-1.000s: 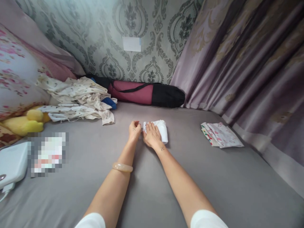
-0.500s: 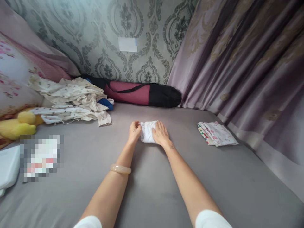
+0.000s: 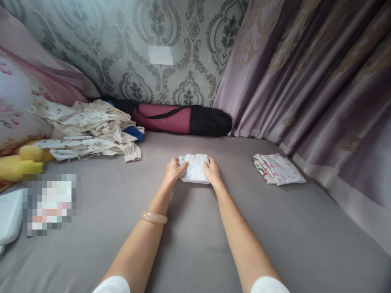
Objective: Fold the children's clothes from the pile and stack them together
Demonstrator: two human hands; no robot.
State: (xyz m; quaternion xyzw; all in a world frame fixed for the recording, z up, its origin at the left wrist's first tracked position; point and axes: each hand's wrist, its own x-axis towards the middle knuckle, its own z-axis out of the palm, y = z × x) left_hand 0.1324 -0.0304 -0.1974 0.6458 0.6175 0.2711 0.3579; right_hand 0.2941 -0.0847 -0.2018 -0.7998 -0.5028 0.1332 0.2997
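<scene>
A small white folded cloth [image 3: 196, 169], perhaps a garment, is between my two hands over the grey bed sheet [image 3: 195, 228]. My left hand [image 3: 176, 169] grips its left edge, thumb on top and fingers hidden at the side. On the opposite edge my right hand [image 3: 213, 171] holds it the same way, thumb over the top. The cloth looks like a compact rectangle with a faint pattern at its left end. Whether it is lifted off the sheet I cannot tell.
To the right lie folded printed cloths [image 3: 279, 169] near the curtain [image 3: 275, 81]. At the back left is a heap of rumpled clothes [image 3: 91, 122], beside a maroon and black long bag [image 3: 171, 118]. A yellow plush toy [image 3: 24, 162] and a white object [image 3: 10, 215] are at far left.
My right hand has gone from lying flat on the cloth to gripping its right edge. My left thumb has moved onto the cloth's top. The view has shifted slightly.
</scene>
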